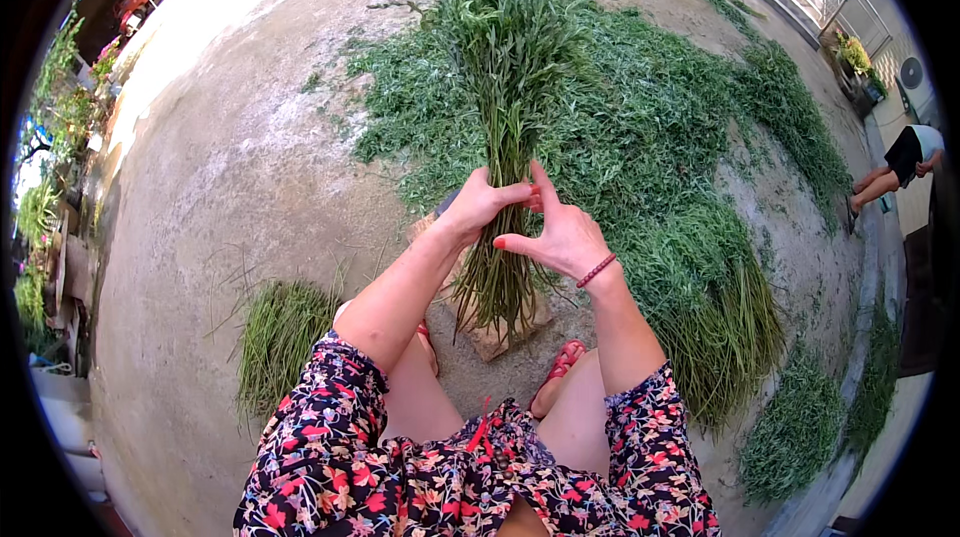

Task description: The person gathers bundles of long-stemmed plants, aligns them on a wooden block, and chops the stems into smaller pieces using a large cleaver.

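Note:
A tall bunch of leafy green stalks (510,49) stands upright in front of me, leaves at the top and bare stems below. My left hand (484,211) is wrapped around its stems at mid-height. Close against the right side of the stems is my right hand (562,233), thumb and forefinger spread apart, the thumb tip over the front of the stems; its other fingers are partly hidden. Below the lower stem ends, a tan block (491,346), perhaps wooden, lies on the ground between my feet.
Loose cut greenery (637,87) covers the concrete ground (225,184) ahead and to the right. A stack of stalks (720,312) lies at my right, a pile of cut stems (285,346) at my left. Another person (896,162) is at the far right.

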`<action>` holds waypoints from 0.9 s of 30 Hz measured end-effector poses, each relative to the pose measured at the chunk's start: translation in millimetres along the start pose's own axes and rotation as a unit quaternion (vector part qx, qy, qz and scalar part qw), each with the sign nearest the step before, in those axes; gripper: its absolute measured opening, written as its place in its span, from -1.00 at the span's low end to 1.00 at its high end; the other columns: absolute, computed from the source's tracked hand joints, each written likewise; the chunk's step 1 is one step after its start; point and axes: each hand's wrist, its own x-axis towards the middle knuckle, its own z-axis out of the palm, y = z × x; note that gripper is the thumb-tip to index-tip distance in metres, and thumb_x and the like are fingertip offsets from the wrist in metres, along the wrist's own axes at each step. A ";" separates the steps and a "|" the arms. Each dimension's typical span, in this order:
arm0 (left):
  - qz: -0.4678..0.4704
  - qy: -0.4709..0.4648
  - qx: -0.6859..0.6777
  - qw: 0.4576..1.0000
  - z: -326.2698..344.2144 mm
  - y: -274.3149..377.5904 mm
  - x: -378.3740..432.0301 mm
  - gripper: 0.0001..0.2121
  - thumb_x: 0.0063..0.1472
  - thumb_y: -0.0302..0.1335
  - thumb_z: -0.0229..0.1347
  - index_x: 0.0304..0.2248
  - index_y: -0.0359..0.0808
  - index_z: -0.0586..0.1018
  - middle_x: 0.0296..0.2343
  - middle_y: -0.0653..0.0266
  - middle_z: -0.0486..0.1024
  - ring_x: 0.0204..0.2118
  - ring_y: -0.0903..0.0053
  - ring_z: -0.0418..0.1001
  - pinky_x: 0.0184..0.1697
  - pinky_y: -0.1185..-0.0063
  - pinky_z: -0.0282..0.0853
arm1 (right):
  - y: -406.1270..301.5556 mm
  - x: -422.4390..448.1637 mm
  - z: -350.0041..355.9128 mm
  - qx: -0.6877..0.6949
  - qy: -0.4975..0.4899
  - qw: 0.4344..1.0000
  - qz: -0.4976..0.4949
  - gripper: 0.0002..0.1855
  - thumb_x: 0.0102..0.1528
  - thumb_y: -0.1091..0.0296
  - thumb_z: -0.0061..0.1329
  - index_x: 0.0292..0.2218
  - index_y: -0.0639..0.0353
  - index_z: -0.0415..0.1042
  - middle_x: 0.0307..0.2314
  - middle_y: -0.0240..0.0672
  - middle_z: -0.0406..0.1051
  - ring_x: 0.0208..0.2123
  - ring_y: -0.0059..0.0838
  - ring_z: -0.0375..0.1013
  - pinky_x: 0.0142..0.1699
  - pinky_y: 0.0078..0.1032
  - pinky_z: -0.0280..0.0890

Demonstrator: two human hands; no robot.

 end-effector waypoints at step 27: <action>-0.086 -0.094 -0.087 0.988 7.5 -18.4 11.8 -0.73 -0.16 -0.59 -0.07 -0.36 -0.37 0.31 -0.58 0.24 0.37 -0.55 0.53 0.37 -0.45 0.60 0.32 | 42.5 2.1 -5.5 0.459 0.029 0.887 0.048 -0.92 -0.07 0.49 -0.16 -0.44 0.25 0.29 -0.65 -0.48 0.29 -0.72 -0.78 0.22 -0.70 -0.83 0.06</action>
